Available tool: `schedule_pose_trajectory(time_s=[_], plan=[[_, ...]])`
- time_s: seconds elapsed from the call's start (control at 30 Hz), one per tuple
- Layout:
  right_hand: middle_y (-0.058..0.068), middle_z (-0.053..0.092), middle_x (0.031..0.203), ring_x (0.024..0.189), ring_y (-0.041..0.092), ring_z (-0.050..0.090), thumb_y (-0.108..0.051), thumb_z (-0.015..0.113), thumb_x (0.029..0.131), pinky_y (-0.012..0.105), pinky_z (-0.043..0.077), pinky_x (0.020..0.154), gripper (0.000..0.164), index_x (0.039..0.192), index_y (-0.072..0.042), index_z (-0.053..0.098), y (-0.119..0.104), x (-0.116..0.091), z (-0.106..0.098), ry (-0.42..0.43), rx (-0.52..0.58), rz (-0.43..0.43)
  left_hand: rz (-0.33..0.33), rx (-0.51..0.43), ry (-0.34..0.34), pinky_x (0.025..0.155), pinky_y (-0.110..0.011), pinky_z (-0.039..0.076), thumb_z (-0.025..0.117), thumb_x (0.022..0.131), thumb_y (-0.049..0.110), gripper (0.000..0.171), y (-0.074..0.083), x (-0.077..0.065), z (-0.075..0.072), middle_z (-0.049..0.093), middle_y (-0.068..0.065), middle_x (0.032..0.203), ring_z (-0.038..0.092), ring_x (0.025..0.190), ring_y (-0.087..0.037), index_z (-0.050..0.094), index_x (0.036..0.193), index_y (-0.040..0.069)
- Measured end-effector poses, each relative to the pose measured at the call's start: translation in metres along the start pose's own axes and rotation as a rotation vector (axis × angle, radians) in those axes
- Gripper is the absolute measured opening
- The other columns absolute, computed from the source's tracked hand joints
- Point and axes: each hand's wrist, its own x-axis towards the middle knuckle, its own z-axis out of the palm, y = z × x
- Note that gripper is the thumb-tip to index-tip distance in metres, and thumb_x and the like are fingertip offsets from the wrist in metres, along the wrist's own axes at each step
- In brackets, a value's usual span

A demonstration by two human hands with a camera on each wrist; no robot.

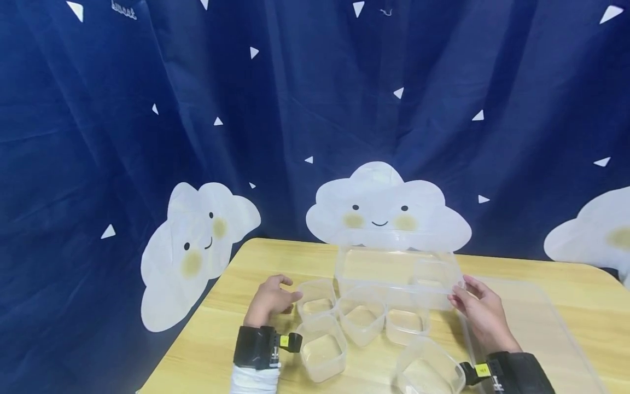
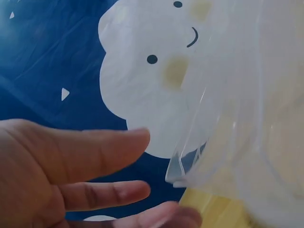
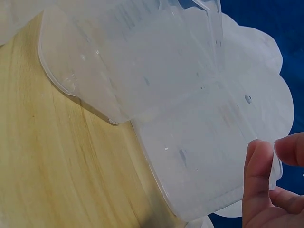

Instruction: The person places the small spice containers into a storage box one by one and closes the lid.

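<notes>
A large clear plastic box (image 1: 435, 298) stands toward the back of the table. My right hand (image 1: 484, 314) pinches its right front corner at the rim; in the right wrist view, thumb and forefinger of the right hand (image 3: 268, 185) meet at the edge of the box (image 3: 190, 147). My left hand (image 1: 273, 301) is beside a small clear plastic container (image 1: 316, 306), thumb toward its left side. In the left wrist view the left hand (image 2: 95, 171) has its thumb and fingers apart with nothing between them, and clear plastic walls (image 2: 228, 142) rise to the right.
More small clear containers stand in front of the box: one in the middle (image 1: 363, 323), one beside it (image 1: 406, 325), one front left (image 1: 322, 355) and one front right (image 1: 423, 375). A flat translucent sheet (image 1: 536, 328) lies under the right forearm. Behind the table (image 1: 275, 257) hangs a blue curtain (image 1: 295, 109).
</notes>
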Motion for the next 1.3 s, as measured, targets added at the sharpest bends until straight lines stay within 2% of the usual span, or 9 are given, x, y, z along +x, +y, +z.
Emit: schedule_pose_trajectory(time_s=[0.13, 0.3, 0.63, 0.87, 1.1, 1.3], plan=[[0.027, 0.027, 0.140, 0.080, 0.002, 0.060, -0.005, 0.050, 0.098, 0.017, 0.053, 0.078, 0.065, 0.149, 0.011, 0.012, 0.001, 0.000, 0.000, 0.002, 0.019, -0.008, -0.002, -0.036, -0.052, 0.072, -0.037, 0.052, 0.073, 0.085, 0.014, 0.051, -0.004, 0.000, -0.004, 0.064, -0.011, 0.088, 0.069, 0.071, -0.025, 0.051, 0.128, -0.004], [0.025, 0.028, 0.139, 0.080, 0.002, 0.060, -0.005, 0.050, 0.098, 0.017, 0.052, 0.078, 0.065, 0.149, 0.010, 0.013, 0.001, 0.000, -0.001, -0.003, 0.025, -0.013, 0.009, -0.075, -0.095, 0.071, -0.037, 0.055, 0.073, 0.084, 0.009, 0.050, -0.006, -0.002, -0.009, 0.064, -0.013, 0.088, 0.068, 0.073, -0.026, 0.051, 0.127, -0.004], [0.025, 0.027, 0.139, 0.081, 0.002, 0.060, -0.003, 0.050, 0.099, 0.017, 0.052, 0.081, 0.064, 0.149, 0.010, 0.012, 0.000, -0.001, -0.005, -0.017, 0.042, -0.001, 0.090, -0.103, -0.185, 0.067, -0.039, 0.057, 0.069, 0.089, 0.010, 0.043, -0.017, 0.005, -0.012, 0.065, -0.013, 0.090, 0.067, 0.073, -0.030, 0.054, 0.127, -0.002], [0.024, 0.031, 0.135, 0.079, 0.002, 0.060, 0.000, 0.048, 0.098, 0.017, 0.052, 0.079, 0.062, 0.149, 0.011, 0.015, 0.001, -0.001, -0.001, 0.007, 0.050, 0.000, 0.080, -0.135, -0.194, 0.063, -0.035, 0.057, 0.068, 0.090, 0.012, 0.040, -0.024, 0.006, -0.010, 0.063, -0.015, 0.084, 0.065, 0.061, -0.022, 0.051, 0.123, -0.004], [0.023, 0.032, 0.134, 0.080, 0.002, 0.059, 0.000, 0.048, 0.098, 0.016, 0.052, 0.079, 0.061, 0.149, 0.011, 0.016, 0.001, 0.000, -0.001, 0.012, 0.048, -0.007, 0.130, -0.172, -0.204, 0.062, -0.035, 0.058, 0.067, 0.090, 0.008, 0.040, -0.028, 0.014, -0.005, 0.064, -0.012, 0.080, 0.064, 0.061, -0.019, 0.050, 0.123, -0.006], [0.024, 0.031, 0.137, 0.081, 0.002, 0.060, -0.002, 0.048, 0.099, 0.017, 0.052, 0.080, 0.062, 0.149, 0.011, 0.014, 0.001, -0.001, -0.003, 0.010, 0.034, 0.007, 0.137, -0.166, -0.215, 0.061, -0.035, 0.057, 0.068, 0.088, 0.002, 0.042, -0.028, 0.016, 0.000, 0.063, -0.011, 0.075, 0.062, 0.057, -0.018, 0.048, 0.123, -0.007]])
